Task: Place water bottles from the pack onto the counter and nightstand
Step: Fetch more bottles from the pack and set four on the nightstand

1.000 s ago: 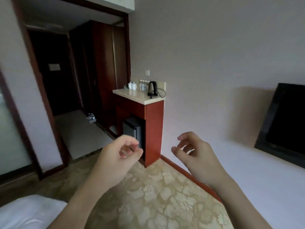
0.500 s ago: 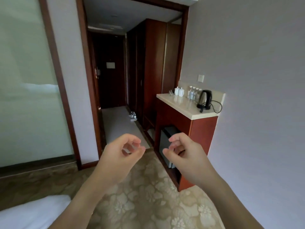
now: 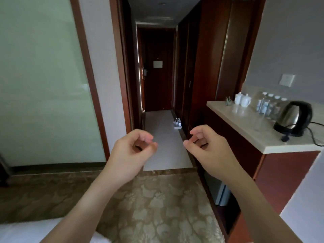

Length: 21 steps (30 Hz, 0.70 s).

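Note:
A small pack of water bottles [image 3: 178,122] stands on the pale hallway floor, against the foot of the wardrobe. Several more water bottles [image 3: 270,106] line the back of the beige counter [image 3: 245,125] at the right. Both of my hands are raised in front of me over the carpet's far edge, well short of the pack. My left hand [image 3: 133,151] is loosely curled and holds nothing. My right hand [image 3: 208,148] is curled the same way and is also empty. No nightstand is in sight.
On the counter stand a steel kettle [image 3: 294,118] with its cord and two white lidded cups [image 3: 242,99]. A mini fridge [image 3: 219,190] sits under the counter. A dark wardrobe [image 3: 201,67] lines the hallway's right side, a frosted glass wall [image 3: 43,85] the left. A white bed corner [image 3: 26,232] is bottom left.
The view has swung left and moved closer, from the counter and TV wall to the hallway. Both hands have stayed raised and empty, drawing nearer to each other.

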Tool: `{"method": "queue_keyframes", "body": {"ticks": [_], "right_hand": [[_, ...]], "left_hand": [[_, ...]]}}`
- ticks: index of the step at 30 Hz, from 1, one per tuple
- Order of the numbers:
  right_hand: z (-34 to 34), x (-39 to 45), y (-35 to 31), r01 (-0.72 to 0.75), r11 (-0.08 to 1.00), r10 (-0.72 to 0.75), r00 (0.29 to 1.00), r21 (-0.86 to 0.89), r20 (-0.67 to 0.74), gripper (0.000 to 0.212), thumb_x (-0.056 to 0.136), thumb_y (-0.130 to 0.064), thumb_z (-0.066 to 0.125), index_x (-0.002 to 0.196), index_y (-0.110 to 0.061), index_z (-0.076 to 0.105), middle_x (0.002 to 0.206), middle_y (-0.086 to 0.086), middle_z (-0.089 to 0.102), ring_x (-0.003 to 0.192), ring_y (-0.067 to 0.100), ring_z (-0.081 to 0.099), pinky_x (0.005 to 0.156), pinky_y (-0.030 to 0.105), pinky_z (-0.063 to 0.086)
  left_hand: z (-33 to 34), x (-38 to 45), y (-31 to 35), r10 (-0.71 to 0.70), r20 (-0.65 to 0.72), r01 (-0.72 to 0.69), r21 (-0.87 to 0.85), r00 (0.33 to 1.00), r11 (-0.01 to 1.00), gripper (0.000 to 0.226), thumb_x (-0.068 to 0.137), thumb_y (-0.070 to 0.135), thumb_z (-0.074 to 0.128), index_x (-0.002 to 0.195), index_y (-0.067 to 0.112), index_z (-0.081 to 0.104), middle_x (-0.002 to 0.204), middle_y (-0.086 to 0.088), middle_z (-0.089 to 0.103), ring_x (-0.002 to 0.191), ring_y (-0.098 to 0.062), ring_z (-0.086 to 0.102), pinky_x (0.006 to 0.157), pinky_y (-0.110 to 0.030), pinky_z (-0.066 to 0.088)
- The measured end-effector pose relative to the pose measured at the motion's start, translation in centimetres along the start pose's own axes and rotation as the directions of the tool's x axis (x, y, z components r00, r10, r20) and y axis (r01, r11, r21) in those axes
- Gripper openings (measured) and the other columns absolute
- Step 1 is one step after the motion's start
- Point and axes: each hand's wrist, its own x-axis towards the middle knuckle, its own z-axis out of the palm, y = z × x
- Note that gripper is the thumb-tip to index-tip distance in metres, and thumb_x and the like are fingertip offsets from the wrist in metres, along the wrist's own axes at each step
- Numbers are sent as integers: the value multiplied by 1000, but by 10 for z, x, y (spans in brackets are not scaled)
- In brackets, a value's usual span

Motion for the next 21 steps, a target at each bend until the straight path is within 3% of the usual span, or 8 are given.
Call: {"method": "queue_keyframes", "body": {"ticks": [7, 10, 16, 21], "right_hand": [[24, 147, 71, 3, 1000, -4, 999, 26, 54, 29, 82, -44, 70, 106, -35, 58, 94, -11, 66, 83, -3, 61, 71, 19, 46], [44, 212, 107, 5, 1000, -6, 999, 21, 53, 31, 79, -48, 69, 105, -37, 57, 94, -12, 66, 83, -3, 61, 70, 17, 45], [86, 359, 168, -8, 1000, 7, 999, 11, 48, 30, 76, -50, 69, 102, -39, 58, 91, -9, 67, 82, 3, 64, 69, 16, 51], [106, 467, 212, -37, 999, 36, 999, 8, 29, 31, 73, -54, 69, 100, -42, 59, 90, -13, 67, 84, 1, 64, 71, 12, 50]], "left_hand": [[29, 129, -68, -28, -68, 31, 51, 997, 998, 9, 83, 41, 68, 92, 37, 67, 94, 17, 68, 85, -2, 65, 65, -12, 52], [43, 189, -112, -18, -56, 20, 43, 998, 999, 6, 85, 33, 72, 88, 35, 67, 89, 17, 69, 78, -1, 64, 61, -13, 52], [66, 339, -197, -7, -32, 7, 16, 999, 1000, 13, 80, 38, 72, 89, 30, 68, 90, 12, 69, 83, -7, 66, 70, -18, 55], [94, 464, -247, -3, 9, 3, -41, 1000, 999, 11, 83, 28, 76, 90, 31, 68, 89, 10, 68, 82, -9, 65, 70, -23, 55]]}}
